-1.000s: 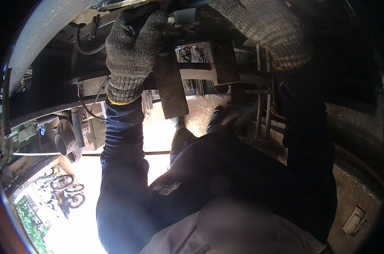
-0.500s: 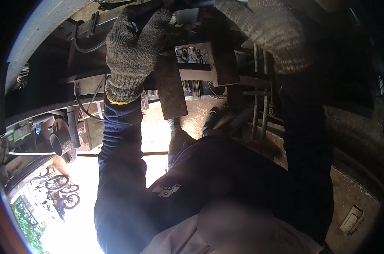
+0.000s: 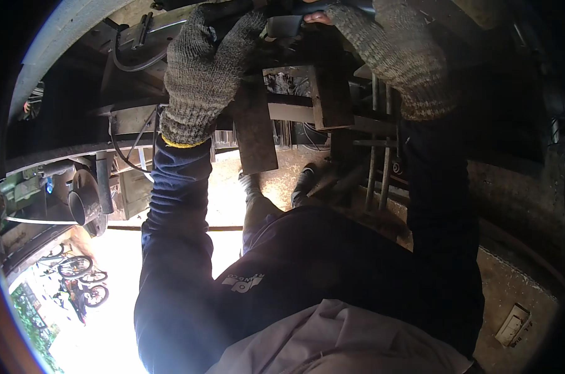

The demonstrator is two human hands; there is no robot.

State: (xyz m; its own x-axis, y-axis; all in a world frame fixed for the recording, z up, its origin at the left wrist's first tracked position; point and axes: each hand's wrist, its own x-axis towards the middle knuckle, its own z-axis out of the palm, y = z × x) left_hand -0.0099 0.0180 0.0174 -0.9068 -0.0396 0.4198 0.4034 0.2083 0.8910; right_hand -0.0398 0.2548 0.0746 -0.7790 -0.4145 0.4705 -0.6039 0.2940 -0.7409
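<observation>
At the top edge, my left hand (image 3: 201, 78), in a grey knitted glove with a yellow cuff edge, is closed round a dark bar (image 3: 223, 10). My right hand (image 3: 398, 59), in a similar glove, is closed at a blue-grey metal bar (image 3: 307, 9). One bare fingertip pokes out of that glove. Between the hands, below the bar, sits a small light-grey block (image 3: 284, 26). Both bars run partly out of view, so their ends are hidden. Beneath the hands, two flat rusty metal plates (image 3: 255, 134) (image 3: 332, 100) hang side by side.
A curved hose (image 3: 130, 64) lies left of my left hand. Upright metal rods (image 3: 387, 143) stand below my right hand. A round pipe (image 3: 83, 206) opens at the left, with bicycles (image 3: 77, 268) beyond in bright light. My feet are on the floor (image 3: 282, 163) beneath.
The view has shifted slightly, and both hands sit a little lower in it. A bare fingertip of my right hand now shows. Both hands stay closed.
</observation>
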